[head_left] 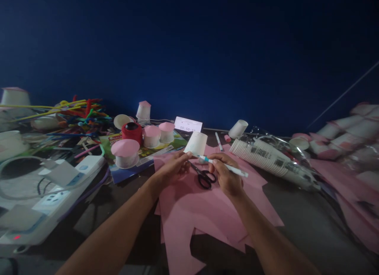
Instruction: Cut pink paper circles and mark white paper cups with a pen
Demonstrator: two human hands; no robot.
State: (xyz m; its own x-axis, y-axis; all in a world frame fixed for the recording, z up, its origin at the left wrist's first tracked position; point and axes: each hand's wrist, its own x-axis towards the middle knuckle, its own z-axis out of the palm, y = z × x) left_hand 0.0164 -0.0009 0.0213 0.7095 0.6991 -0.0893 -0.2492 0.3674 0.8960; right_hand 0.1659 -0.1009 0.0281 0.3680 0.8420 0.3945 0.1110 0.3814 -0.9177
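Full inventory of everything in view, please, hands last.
Held cup: one, white, fingertips
Held pen: one, white-turquoise, fingers
Scissors: one, black, between hands
Paper: several, pink, centre
Short cups: three, white, pink-topped, left
Tall topped cup: one, white, back left
Red object: one, among short cups
Booklet: one, multicoloured, beneath them
Screen: one, lit, back
Loose pen: one, white, back
Loose cup: one, white, back right
Bagged cups: one stack, white, right
Cup pile: many, white-pink, far right
Pipe cleaners: many, mixed, left
Power strip: one, white, left
Left hand: one, on cup
Right hand: one, on pen
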